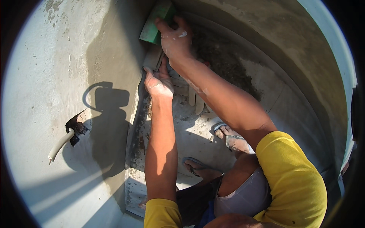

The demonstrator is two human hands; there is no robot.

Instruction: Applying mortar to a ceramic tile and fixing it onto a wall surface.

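Note:
My right hand [176,40] is closed on a green float [156,28], a flat-faced block pressed into the corner where the wall meets the floor. Its far part lies in shadow. Just below it, my left hand [157,83] is closed around the near end of a flat grey strip [153,57] at the foot of the wall. The strip's far end reaches the float's lower edge; whether they touch, I cannot tell. Pale smears mark both hands. Damp, darker plaster [110,49] covers part of the wall beside them.
A pale pipe [61,146] sticks out of a broken hole in the left wall. Glove-like grey pieces [195,98] lie on the floor near dark loose dirt [228,64]. My sandalled feet [234,140] are close by. A curved wall [296,49] encloses the right side.

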